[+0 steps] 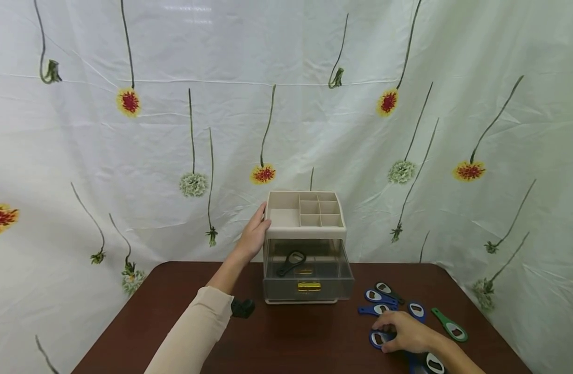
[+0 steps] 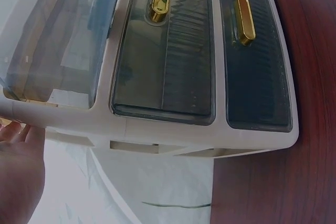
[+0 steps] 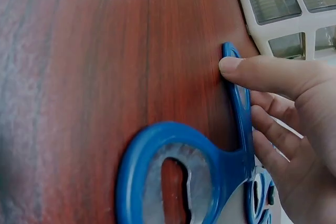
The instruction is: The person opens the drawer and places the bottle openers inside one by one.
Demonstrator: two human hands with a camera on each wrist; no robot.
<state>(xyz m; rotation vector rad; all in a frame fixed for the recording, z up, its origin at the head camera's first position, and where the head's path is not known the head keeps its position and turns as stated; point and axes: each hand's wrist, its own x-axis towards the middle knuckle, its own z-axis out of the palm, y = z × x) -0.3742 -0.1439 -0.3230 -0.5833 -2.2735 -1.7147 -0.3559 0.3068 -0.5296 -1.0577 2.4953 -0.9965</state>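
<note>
My left hand [image 1: 254, 234] rests against the left side of a cream desktop drawer organizer [image 1: 306, 234], its thumb by the top front edge. A smoky clear drawer [image 1: 286, 288] stands pulled out, with a black bottle opener [image 1: 292, 263] inside. In the left wrist view, gold handles [image 2: 245, 19] mark the two lower drawer fronts, and only part of the left hand [image 2: 21, 166] shows. My right hand [image 1: 405, 331] pinches a blue bottle opener [image 1: 379, 340] between thumb and fingers. In the right wrist view that blue opener [image 3: 241, 103] stands nearly edge-on, with another blue opener [image 3: 168, 129] in front.
Several blue bottle openers [image 1: 375, 296] lie around the right hand, along with a black one [image 1: 384, 289] and a green one [image 1: 450, 324]. The dark wooden table [image 1: 277, 343] holds everything. A flowered white cloth [image 1: 305, 130] hangs behind it.
</note>
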